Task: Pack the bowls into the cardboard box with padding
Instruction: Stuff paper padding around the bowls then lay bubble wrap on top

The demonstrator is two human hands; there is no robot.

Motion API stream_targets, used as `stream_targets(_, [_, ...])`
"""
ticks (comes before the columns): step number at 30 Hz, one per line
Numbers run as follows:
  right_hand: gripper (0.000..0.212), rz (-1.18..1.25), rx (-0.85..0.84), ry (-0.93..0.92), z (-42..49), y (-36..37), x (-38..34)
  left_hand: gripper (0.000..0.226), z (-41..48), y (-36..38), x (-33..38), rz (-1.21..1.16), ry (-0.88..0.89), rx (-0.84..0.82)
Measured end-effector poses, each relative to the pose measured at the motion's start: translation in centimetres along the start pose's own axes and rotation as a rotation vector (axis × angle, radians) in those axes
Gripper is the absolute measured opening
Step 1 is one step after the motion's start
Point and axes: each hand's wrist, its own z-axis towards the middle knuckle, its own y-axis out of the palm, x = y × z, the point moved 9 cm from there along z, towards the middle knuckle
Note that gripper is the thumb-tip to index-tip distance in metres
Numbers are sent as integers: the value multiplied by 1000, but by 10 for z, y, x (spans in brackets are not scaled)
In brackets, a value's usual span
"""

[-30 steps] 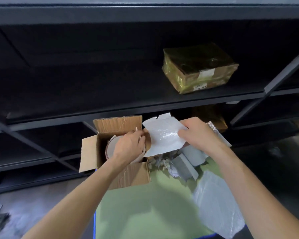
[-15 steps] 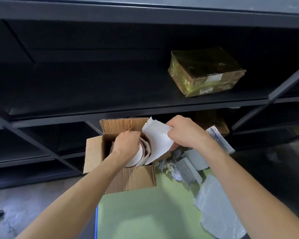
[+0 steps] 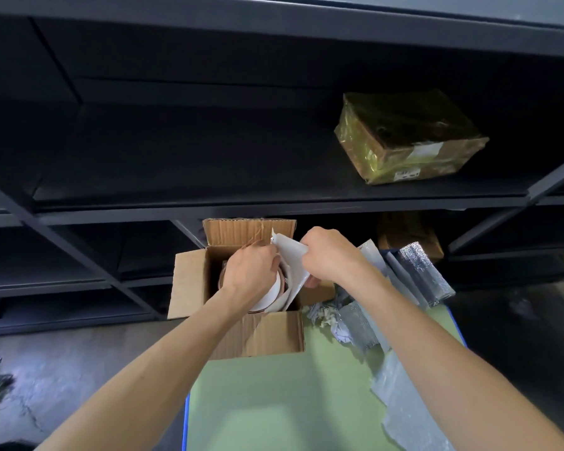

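Note:
An open cardboard box (image 3: 264, 336) stands at the far left corner of the green table (image 3: 274, 402), flaps up. Inside stand white bowls (image 3: 271, 296) with brown rims, on edge. My left hand (image 3: 249, 271) reaches into the box and grips the top of the bowls. My right hand (image 3: 328, 255) pinches a white padding sheet (image 3: 292, 265) whose lower part goes down into the box beside the bowls, on their right. The bottom of the box is hidden.
More padding lies on the table's right: silver bubble-wrap pieces (image 3: 414, 271), a clear bubble sheet (image 3: 401, 405) and crumpled paper (image 3: 326, 317). A dark metal shelf rack (image 3: 274, 203) stands behind, holding a taped parcel (image 3: 407, 138). Grey floor lies to the left.
My right hand has brought the white sheet leftward and down into the box beside the bowls. My left hand stayed on the bowls, which now stand more on edge.

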Motion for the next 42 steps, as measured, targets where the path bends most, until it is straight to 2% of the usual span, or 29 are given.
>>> stream_targets(4, [10,-18,57,17,11,25,-2,22,0,2,0,16,-5,-19])
stream_targets(8, [18,-81,234,-109,9,35,-11,23,0,1,-2,-7,-21,-13])
stream_targets(12, [10,-107,401,-179,5,23,-12,24,0,3,-4,-2,-21,-25])
stream_targets(18, [11,-144,300,-178,15,41,-12,24,-2,4,-4,4,-8,-31])
stream_targets(23, [22,-166,467,-236,1,33,-16,25,-4,5,-6,-18,24,-13])
stream_targets(29, [8,-190,337,-210,20,37,-15,24,-6,-2,-6,-14,25,35])
stream_targets(31, [11,-198,320,-213,23,44,-17,23,-8,-5,-7,-7,22,55])
stream_targets(37, [13,-165,406,-227,18,40,-14,25,-12,-9,-13,-33,12,81])
stream_targets(42, [11,-238,374,-219,28,43,-17,27,-12,-9,-14,-77,5,72])
